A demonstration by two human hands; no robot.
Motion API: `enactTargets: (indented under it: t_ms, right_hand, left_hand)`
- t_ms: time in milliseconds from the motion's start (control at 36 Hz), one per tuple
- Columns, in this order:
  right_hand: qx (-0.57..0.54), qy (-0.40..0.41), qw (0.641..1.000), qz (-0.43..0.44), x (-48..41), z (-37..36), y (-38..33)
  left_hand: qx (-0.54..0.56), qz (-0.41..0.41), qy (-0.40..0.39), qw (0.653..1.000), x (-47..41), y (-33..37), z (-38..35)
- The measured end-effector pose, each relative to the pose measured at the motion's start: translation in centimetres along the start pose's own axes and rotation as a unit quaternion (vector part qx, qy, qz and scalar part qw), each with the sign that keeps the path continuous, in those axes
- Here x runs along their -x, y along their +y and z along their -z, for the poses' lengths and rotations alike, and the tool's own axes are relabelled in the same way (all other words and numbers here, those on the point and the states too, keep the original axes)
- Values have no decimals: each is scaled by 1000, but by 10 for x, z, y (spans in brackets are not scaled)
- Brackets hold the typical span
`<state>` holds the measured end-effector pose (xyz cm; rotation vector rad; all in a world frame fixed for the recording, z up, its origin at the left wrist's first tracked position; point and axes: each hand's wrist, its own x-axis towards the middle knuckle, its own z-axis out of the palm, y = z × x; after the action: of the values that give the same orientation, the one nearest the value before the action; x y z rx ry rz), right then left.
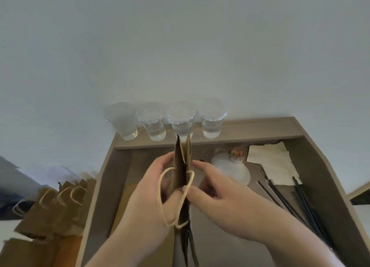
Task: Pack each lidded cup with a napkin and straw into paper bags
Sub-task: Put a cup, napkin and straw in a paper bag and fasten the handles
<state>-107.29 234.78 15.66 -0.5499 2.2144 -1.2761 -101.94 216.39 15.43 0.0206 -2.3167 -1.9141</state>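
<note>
A folded brown bag (181, 172) stands edge-on over the middle of the desk (124, 166), held between both hands. The left hand (148, 196) curls its fingers round the bag's left face. The right hand (220, 196) pinches the right face with thumb and fingertips. The twine handles (164, 196) loop towards the near side. Four lidded cups (212, 120) line the far edge. Napkins (274, 162) and black straws (296, 204) lie at the right, and spare bags (60, 204) are piled at the left.

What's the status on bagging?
Left hand and right hand grip paper bag, folded flat, unpacked. Four lidded cups behind it; napkins, straws to the right. Nothing in the way.
</note>
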Motion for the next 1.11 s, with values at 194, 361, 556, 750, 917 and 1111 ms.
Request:
enactTargets:
  t_ms: [194,361,556,750,917,1111]
  right_hand:
    - [19,58,998,32,-1,-17,-3]
    - [119,-2,993,-6,-1,-4,2]
    - [111,33,975,-192,7,66,36]
    - [-80,101,964,-234,15,98,50]
    - [44,85,988,-121,15,74,35]
    - [115,-125,984,-54,7,75,19]
  left_hand:
    - [-141,-41,-2,989,16,3,-4]
    - [-197,-25,10,980,13,6,0]
    - [-199,131,109,965,-15,-4,49]
    - [-169,148,122,967,-22,-3,80]
    - [-199,135,8,971,-18,3,55]
    - [-184,172,-71,965,-18,-2,14]
